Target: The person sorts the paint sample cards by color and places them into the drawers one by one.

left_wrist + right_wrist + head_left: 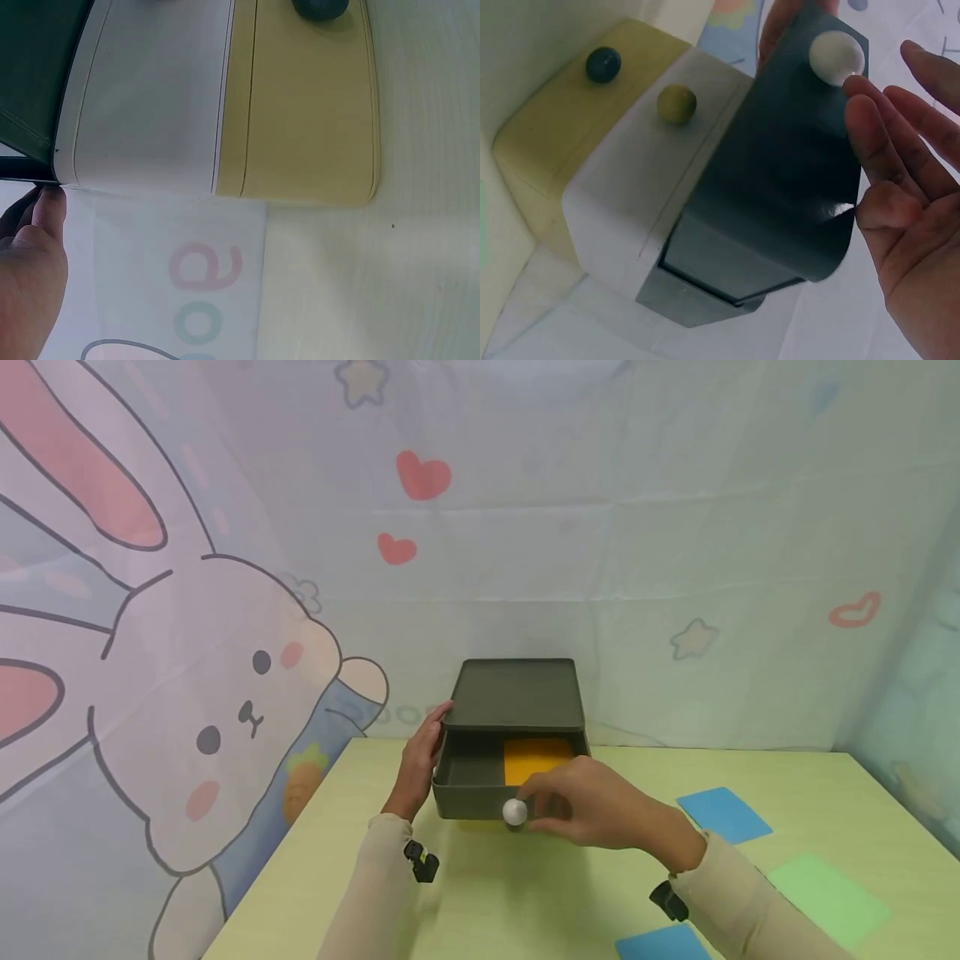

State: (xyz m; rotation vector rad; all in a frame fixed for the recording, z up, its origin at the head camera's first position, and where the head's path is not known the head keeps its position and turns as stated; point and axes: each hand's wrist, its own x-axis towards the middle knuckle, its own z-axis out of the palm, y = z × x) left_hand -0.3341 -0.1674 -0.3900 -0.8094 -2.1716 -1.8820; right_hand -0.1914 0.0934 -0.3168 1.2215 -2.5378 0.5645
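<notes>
A small drawer cabinet with a dark grey top stands against the backdrop. Its dark grey top drawer is pulled out, and an orange sheet lies inside on the right. The left hand rests along the cabinet's left side, fingertips by the upper edge. In front of the drawer, the right hand is beside the white round knob. Its fingers lie at the knob's edge, not wrapped round it; whether they touch it I cannot tell.
Below the grey drawer are a white drawer with a yellowish knob and a yellow drawer with a dark knob, both closed. Two blue sheets and a green sheet lie on the table at the right.
</notes>
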